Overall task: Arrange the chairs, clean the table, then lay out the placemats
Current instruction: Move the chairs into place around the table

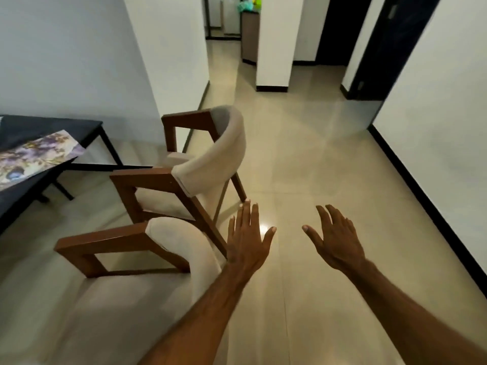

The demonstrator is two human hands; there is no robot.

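Observation:
Two wooden armchairs with beige upholstery stand left of centre. The far chair (210, 154) faces the dark table (31, 127) at the left edge. The near chair (126, 246) sits lower left, its seat reaching the bottom of the view. A floral placemat (37, 154) lies on the table. My left hand (249, 238) is open, fingers spread, just right of the near chair's curved back and beside the far chair's rear leg, touching neither clearly. My right hand (334, 238) is open above the bare floor, holding nothing.
Beige tiled floor (316, 167) stretches ahead into a hallway. A white pillar (276, 48) stands at centre back, a white wall with black skirting (434, 154) runs along the right. Dark doorways (369, 48) open at the upper right.

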